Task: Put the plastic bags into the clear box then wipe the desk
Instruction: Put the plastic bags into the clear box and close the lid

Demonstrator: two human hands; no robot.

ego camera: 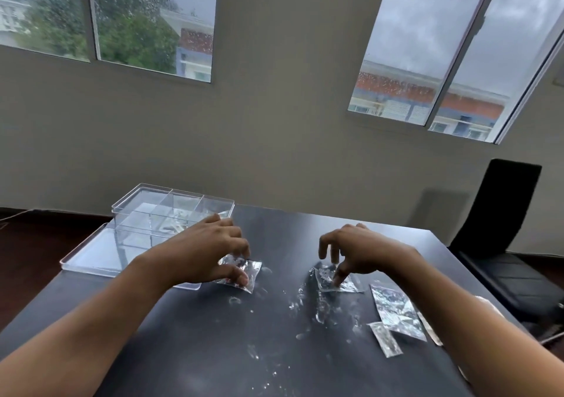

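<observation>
**Two bags under two hands, the box off to the far left**

The dark desk [213, 335] is smeared with white residue, so the wiping seems not yet done. The clear box [171, 213], divided into compartments, stands open at the far left on its flat lid [91, 256], with what look like bags already inside.

The left hand [210, 253], palm down, is just beside the box and far nearer to it than the right. Its thumb and fingers pinch a small plastic bag [253, 270] lying flat on the desk. The right hand [363, 253] arches over a second bag [328, 279], its fingertips [337, 280] pressing it, the grip not fully closed. Two more bags [396, 314] lie apart to the right, their long axes running toward the near right.
</observation>
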